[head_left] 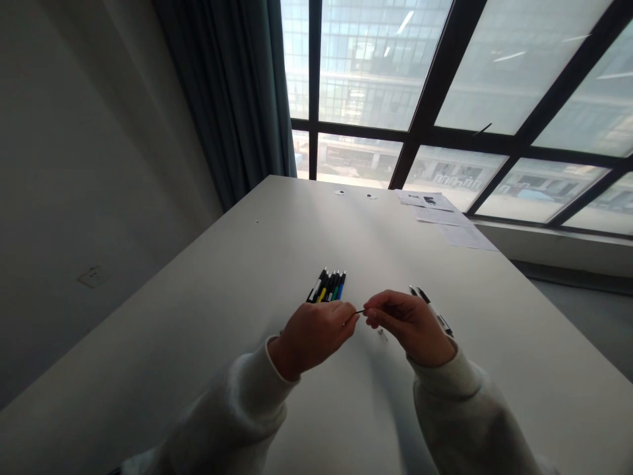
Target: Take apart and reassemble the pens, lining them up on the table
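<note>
My left hand is closed, its thumb and fingers pinched together near the middle of the white table. Between it and my right hand runs a short, thin dark rod, pinched at both ends; whether it is a pen refill I cannot tell. Just beyond my left hand lies a row of several pens with black, white, yellow, green and blue parts, their lower ends hidden by the hand. A pair of black and white pens lies beside my right hand, partly covered. Below the fingertips rests a small clear piece.
Printed sheets of paper lie at the table's far right edge. Two small white pieces with dark spots are at the far edge. A dark curtain and large windows stand behind the table, with a wall at left.
</note>
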A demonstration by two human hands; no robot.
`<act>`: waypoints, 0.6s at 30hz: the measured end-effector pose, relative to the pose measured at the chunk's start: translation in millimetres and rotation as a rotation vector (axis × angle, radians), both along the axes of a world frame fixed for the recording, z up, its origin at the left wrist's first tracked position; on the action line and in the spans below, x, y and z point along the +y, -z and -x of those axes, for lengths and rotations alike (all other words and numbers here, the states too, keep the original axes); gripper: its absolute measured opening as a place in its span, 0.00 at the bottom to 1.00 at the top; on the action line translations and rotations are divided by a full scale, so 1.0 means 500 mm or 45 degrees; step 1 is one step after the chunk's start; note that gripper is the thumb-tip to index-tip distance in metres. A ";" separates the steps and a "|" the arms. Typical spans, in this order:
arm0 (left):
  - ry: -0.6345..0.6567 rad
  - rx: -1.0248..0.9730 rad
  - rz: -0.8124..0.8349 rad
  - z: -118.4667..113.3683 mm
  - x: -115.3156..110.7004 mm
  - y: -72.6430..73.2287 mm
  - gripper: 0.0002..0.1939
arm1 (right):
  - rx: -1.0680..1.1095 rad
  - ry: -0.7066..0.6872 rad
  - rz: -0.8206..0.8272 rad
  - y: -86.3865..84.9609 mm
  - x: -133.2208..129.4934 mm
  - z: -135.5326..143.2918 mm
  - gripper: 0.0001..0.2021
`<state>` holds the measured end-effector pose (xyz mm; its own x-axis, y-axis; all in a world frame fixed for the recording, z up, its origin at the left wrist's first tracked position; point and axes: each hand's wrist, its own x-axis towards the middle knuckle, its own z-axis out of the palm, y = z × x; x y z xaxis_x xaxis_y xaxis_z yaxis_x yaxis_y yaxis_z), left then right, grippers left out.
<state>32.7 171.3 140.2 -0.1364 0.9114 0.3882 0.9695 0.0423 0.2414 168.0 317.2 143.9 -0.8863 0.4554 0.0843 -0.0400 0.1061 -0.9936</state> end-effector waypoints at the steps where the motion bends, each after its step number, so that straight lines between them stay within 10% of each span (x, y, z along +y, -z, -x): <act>1: -0.004 -0.001 0.002 0.000 0.000 0.000 0.13 | 0.013 0.014 0.001 0.000 0.004 -0.001 0.11; 8: -0.032 -0.019 0.039 0.005 -0.004 0.003 0.13 | -0.098 0.230 -0.084 0.008 0.098 -0.046 0.14; 18: -0.061 0.072 0.245 0.009 -0.002 0.012 0.12 | -0.669 -0.200 -1.183 0.077 0.076 -0.012 0.03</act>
